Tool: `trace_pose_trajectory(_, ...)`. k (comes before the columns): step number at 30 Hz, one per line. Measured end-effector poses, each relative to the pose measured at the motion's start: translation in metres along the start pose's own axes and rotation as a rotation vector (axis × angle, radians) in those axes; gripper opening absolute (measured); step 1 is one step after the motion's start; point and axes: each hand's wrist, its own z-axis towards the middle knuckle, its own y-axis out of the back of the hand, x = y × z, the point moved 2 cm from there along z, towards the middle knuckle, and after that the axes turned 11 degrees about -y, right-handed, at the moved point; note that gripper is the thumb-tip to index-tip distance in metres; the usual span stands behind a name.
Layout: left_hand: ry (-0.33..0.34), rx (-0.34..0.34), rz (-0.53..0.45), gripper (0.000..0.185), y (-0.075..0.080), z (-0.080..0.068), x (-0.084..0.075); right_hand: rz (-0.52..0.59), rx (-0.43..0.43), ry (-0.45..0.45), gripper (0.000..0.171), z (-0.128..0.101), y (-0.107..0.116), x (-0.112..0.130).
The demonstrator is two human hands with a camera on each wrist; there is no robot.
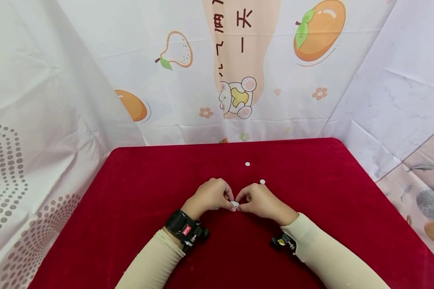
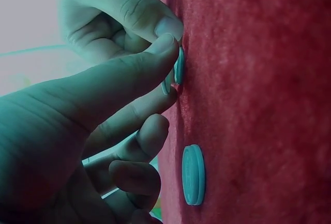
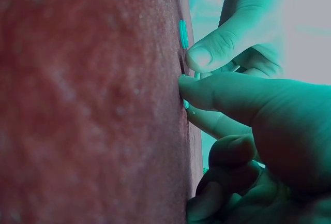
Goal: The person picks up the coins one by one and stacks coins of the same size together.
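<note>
With your left hand point(image 1: 211, 195) and right hand point(image 1: 259, 199) both pinching the small white disc point(image 1: 234, 205) on the red tabletop point(image 1: 137, 192), keep fingertips low, lifting its edge cleanly.

Quick count for you. You've got two hands in play: your left hand point(image 1: 210, 195) and your right hand point(image 1: 261, 199), meeting near the middle of the red table point(image 1: 137, 192), a bit toward the near edge.

White discs: two lie loose, one disc point(image 1: 247, 163) toward the far edge and a second disc point(image 1: 262, 181) nearer to you, just beyond your right hand. There's also a small cluster of discs point(image 1: 235, 204) pinched between your fingertips. The left wrist view shows at least two there, plus one more disc point(image 2: 193, 174) on the cloth just beside your left hand's fingers. Can't tell the exact total in the pinch.

One table, one red cloth. Two wrist straps, one on each arm.
</note>
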Motion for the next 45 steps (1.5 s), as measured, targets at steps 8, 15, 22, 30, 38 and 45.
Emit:
trace_pose_trajectory(8, 0.015, -0.005, 0.009, 0.016, 0.0009, -0.0006, -0.0009, 0.008, 0.005, 0.0, 0.013, 0.0007, -0.0011, -0.0003)
trace_pose_trajectory(15, 0.008, -0.003, 0.024, 0.017, -0.0008, -0.0004, -0.0004, -0.005, -0.011, 0.003, 0.014, 0.0014, -0.0013, -0.0006)
trace_pose_trajectory(22, -0.001, -0.007, 0.048, 0.018, -0.0021, 0.0005, -0.001, 0.0, -0.009, -0.019, 0.019, 0.0019, -0.0015, -0.0016)
trace_pose_trajectory(30, -0.005, -0.005, 0.044, 0.018, -0.0021, 0.0009, -0.003, 0.003, 0.001, -0.02, 0.014, 0.0015, -0.0018, -0.0017)
trace_pose_trajectory(38, -0.012, -0.008, 0.057, 0.018, -0.0027, 0.0007, -0.0054, -0.001, -0.001, -0.012, 0.014, 0.0019, -0.0019, -0.0021)
trace_pose_trajectory(45, -0.018, -0.014, 0.059, 0.02, -0.0029, 0.0011, -0.0052, -0.009, -0.006, -0.014, 0.014, 0.0019, -0.0017, -0.0019)
